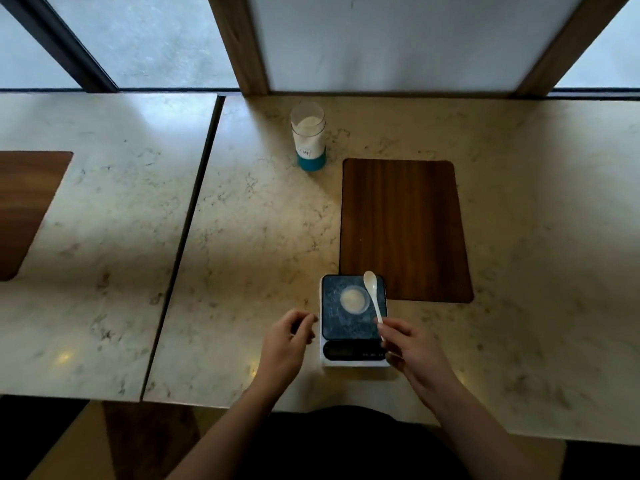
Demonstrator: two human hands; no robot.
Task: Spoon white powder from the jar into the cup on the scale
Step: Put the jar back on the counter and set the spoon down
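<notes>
A small clear cup (pixel 354 299) with white powder in it sits on a kitchen scale (pixel 346 329) with a dark speckled top and white base. My right hand (pixel 412 348) holds a white spoon (pixel 373 293) by the handle end; the bowl points away, just right of the cup above the scale's far right corner. My left hand (pixel 287 344) hovers left of the scale, fingers loosely curled and apart, holding nothing. A clear jar (pixel 308 138) with a teal base and white powder inside stands uncapped far back on the table.
A dark wooden inlay (pixel 405 230) lies flush in the marble tabletop (pixel 263 237) right of the jar and behind the scale. A seam (pixel 187 230) separates a second table on the left. Window frames rise behind.
</notes>
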